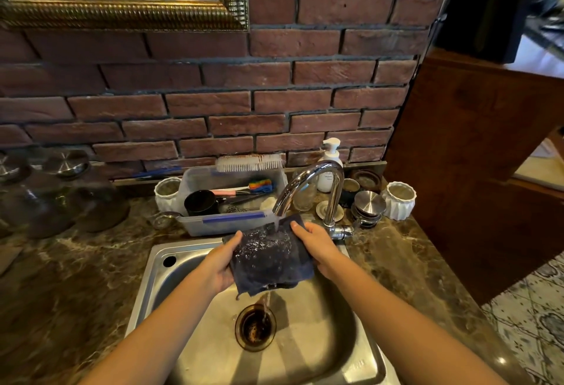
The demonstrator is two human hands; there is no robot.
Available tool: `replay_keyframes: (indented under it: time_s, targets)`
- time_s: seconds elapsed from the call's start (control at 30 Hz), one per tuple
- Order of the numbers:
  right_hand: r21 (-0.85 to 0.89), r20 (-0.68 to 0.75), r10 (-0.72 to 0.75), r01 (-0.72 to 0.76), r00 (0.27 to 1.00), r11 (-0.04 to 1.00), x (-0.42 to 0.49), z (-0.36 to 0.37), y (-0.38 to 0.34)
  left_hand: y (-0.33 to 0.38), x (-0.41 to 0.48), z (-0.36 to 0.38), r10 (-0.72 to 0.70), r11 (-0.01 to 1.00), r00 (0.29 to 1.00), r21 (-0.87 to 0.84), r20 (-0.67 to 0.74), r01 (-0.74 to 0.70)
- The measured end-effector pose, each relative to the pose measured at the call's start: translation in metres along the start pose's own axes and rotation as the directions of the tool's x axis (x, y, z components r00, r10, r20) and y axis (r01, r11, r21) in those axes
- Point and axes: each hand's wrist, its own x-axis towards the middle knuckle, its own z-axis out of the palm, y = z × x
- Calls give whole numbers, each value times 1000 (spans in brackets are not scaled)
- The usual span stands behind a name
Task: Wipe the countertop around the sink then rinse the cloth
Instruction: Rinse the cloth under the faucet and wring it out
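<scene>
A dark blue cloth [270, 258] is spread out wet under the chrome faucet [308, 186], and water runs onto it and streams off its lower edge toward the drain [254, 326]. My left hand [221, 265] grips the cloth's left edge, with the thumb on top. On the right edge my right hand [316, 245] holds the cloth the same way. Both hands are over the steel sink [152, 274], which is set in a brown marble countertop [70, 281].
Behind the sink stands a clear plastic tub [213, 224] with a black cup, brushes and a scrub brush. A soap pump bottle [329, 165], white ribbed cups, metal lids and glass jars [58, 198] line the brick wall. A wooden partition [476, 171] rises at right.
</scene>
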Motion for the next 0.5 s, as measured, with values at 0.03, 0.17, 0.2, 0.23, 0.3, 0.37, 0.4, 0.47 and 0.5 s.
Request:
replay_keyframes:
  time_s: [0.03,0.17,0.2,0.23,0.3,0.37,0.4,0.47,0.5]
  targets:
    - [7,-7,2,-2,1000,1000,1,0,1,1,-2,-1,-2,1000,1000,-5,5,2]
    - [40,-19,-4,4,1000,999,5,8,3,6,-7,-10,-12,999,998,-47,65,15]
    - [26,-24,-6,6,1000,1000,6,11,4,8,-8,-13,-16,999,997,-49,78,19]
    - [3,-28,-12,12,1000,1000,6,15,4,10,-8,-18,-11,999,996,-47,91,15]
    - [-22,-24,-41,40,999,999,7,22,2,15,-8,-26,6,999,994,-52,105,-1]
    - [-37,5,-55,56,998,998,8,27,1,18,-7,-36,15,998,994,-60,104,-9]
    - [-34,23,-54,55,998,998,7,29,-2,19,-8,-39,13,998,994,-63,105,-7]
    - [4,58,-28,28,998,1000,4,33,-7,20,-8,-45,14,998,994,-67,104,-6]
    - [19,69,-20,19,997,1000,3,33,-8,20,-8,-47,17,998,995,-66,96,-10]
